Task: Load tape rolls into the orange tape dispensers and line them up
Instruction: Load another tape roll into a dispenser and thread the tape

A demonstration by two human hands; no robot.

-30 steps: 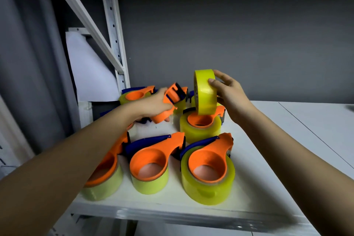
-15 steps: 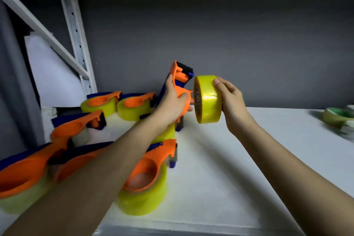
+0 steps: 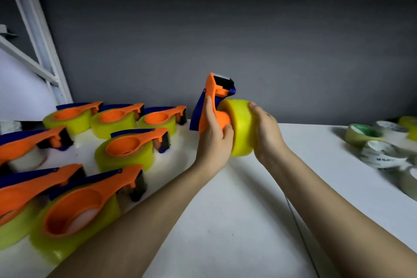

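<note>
My left hand [image 3: 214, 133] grips an orange tape dispenser [image 3: 213, 97] upright above the white shelf [image 3: 237, 210], its black cutter end pointing up. A yellow tape roll [image 3: 240, 128] sits on the dispenser's orange hub. My right hand [image 3: 266, 133] presses against the roll's right face with its palm and fingers. Several loaded orange dispensers [image 3: 133, 149] lie flat in rows on the left of the shelf.
Loose tape rolls [image 3: 381, 153], clear and greenish, lie at the right edge of the shelf. A white metal rack post [image 3: 33, 29] with a diagonal brace stands at the far left. A dark grey wall closes the back.
The yellow roll, held apart from the dispenser half a second ago, now sits on its hub. The view has swung right, showing the loose rolls.
</note>
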